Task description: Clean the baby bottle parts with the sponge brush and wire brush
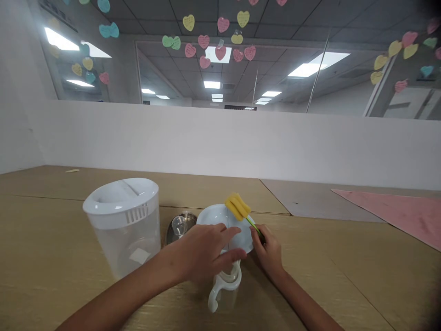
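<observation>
My right hand (pixel 269 250) is closed round the handle of a sponge brush (pixel 238 207), whose yellow foam head points up and left over a white bowl (pixel 210 214). My left hand (pixel 213 250) reaches across in front of the bowl, its thumb and fingers apart, with nothing visible in its grasp. Just below it stands a clear bottle or cup (pixel 227 299) with a white curved handle and rim; the hand hides part of its top. I cannot tell whether the left hand touches it.
A large clear plastic container with a white lid (pixel 122 197) stands at left. Beside it, a steel dish (pixel 170 232) holds a small clear cup (pixel 179 225). A pink cloth (pixel 396 211) lies at right. Behind the wooden table (pixel 327 276) rises a white wall with a window above.
</observation>
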`<state>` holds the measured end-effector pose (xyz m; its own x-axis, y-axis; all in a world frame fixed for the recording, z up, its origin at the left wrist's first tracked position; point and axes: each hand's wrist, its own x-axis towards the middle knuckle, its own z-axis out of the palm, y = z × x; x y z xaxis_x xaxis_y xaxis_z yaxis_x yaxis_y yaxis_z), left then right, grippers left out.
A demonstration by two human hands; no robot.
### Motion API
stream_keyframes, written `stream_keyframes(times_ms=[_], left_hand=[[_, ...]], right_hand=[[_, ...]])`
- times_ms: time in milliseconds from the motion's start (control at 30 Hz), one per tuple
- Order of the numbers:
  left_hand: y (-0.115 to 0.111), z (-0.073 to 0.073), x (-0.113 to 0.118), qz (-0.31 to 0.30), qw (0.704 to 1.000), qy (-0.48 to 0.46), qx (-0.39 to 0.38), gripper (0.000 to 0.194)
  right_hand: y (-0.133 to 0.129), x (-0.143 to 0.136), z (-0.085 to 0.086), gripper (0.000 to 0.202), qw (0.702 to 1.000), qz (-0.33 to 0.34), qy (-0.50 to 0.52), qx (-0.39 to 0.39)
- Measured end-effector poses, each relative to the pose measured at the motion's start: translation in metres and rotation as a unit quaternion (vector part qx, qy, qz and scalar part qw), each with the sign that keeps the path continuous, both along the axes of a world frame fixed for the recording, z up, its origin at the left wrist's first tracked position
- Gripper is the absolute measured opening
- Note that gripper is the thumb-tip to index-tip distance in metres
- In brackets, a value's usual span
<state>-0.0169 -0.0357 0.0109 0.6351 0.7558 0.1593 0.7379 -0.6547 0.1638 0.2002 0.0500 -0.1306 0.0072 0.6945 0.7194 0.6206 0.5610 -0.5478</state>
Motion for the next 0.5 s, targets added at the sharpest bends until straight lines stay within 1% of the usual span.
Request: stream_keyframes(times_ms=[67, 200, 333, 400, 500], left_hand=[[-0.004, -0.003, 0.004, -0.026, 0.999, -0.004, -0.023, 0.056], [-0.002, -0.017, 0.012, -0.061, 0.996, 0.035, -0.055, 0.065], [0.003, -0.029, 0.019, -0.081, 0.991, 0.100, -0.035, 0.051], [0.004, -0.031, 0.021, -0.082, 0.989, 0.118, -0.023, 0.048], [0.006, -0.032, 0.020, -0.097, 0.988, 0.120, -0.025, 0.045]], right_hand=[[0.000, 0.000, 0.000, 0.030, 1.000, -0.003, -0.002, 0.001], [0.000, 0.000, 0.000, 0.030, 1.000, -0.012, -0.006, 0.010], [0.000, -0.001, 0.000, 0.030, 1.000, -0.018, -0.005, 0.013], [0.000, -0.001, 0.000, 0.031, 1.000, -0.019, -0.004, 0.011], [0.000, -0.001, 0.000, 0.030, 1.000, -0.014, -0.002, 0.009]])
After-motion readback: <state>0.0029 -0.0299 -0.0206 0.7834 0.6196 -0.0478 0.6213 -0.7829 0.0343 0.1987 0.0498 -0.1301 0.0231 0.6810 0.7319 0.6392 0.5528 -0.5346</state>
